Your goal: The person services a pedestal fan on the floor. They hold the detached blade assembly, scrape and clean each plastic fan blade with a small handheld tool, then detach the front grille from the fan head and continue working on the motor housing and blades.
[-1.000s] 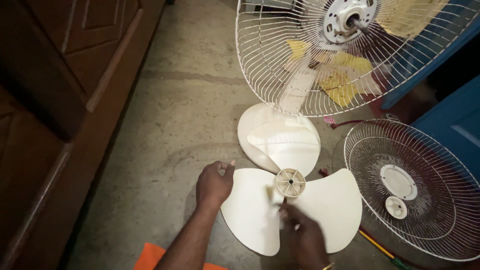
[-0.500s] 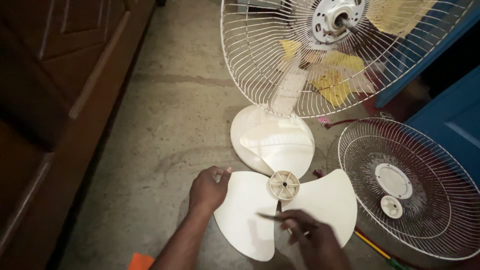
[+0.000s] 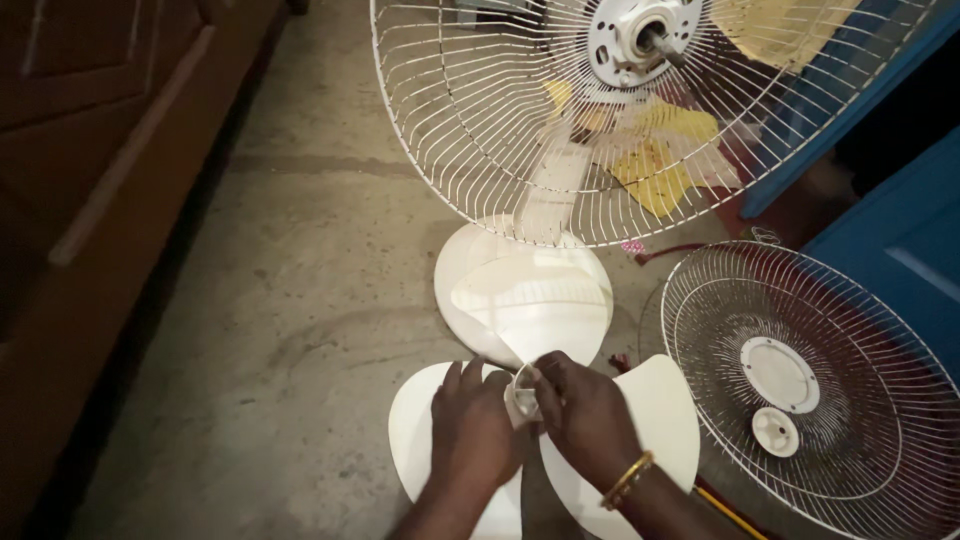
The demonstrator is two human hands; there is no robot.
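Observation:
A cream three-bladed fan blade (image 3: 665, 410) lies flat on the concrete floor below me. Both hands meet over its round hub (image 3: 522, 392). My left hand (image 3: 470, 432) rests on the left blade with its fingers at the hub. My right hand (image 3: 585, 418), with a gold bangle on the wrist, grips the hub from the right. Whether it still holds a thin tool is hidden. Just beyond the hub stands the fan's round cream base (image 3: 525, 290), and above it the rear wire guard (image 3: 480, 120) with the bare motor shaft (image 3: 650, 38).
A detached front wire guard (image 3: 830, 380) with a white centre disc lies on the floor at the right. Yellow cloth (image 3: 660, 165) lies behind the standing guard. Dark wooden furniture (image 3: 90, 200) runs along the left, a blue door (image 3: 890, 230) at the right.
My view has moved closer and lower. My left hand slid from the left blade's edge to the hub, and my right hand moved up from the lower blade to grip the hub.

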